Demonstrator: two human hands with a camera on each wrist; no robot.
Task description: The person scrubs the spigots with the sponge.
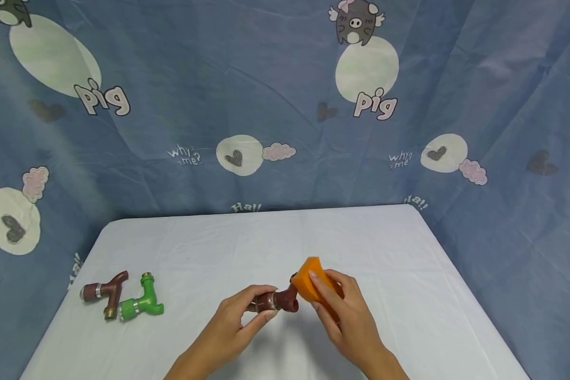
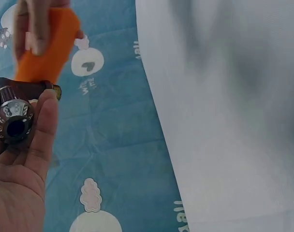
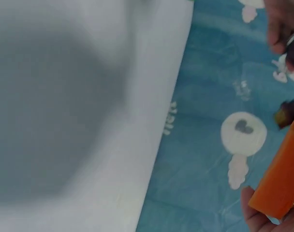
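My left hand (image 1: 233, 322) grips a dark brown plastic tap (image 1: 285, 300) by its knob end, thumb below and fingers above. In the left wrist view the round knob (image 2: 14, 121) faces the camera, with the tap's brass-coloured threaded end (image 2: 57, 92) by a fingertip. An orange sponge (image 1: 306, 285) is pinched between the thumb and fingers of my right hand (image 1: 349, 316). It is bent against the far part of the brown tap and covers some of it. The right wrist view shows the sponge's long flat side (image 3: 277, 176) beside the threaded end.
On the left of the white table (image 1: 209, 248) lie a second brown tap (image 1: 114, 289) and a green tap (image 1: 147, 298), close together. A blue curtain (image 1: 285, 105) with pig prints hangs behind the table and along its sides.
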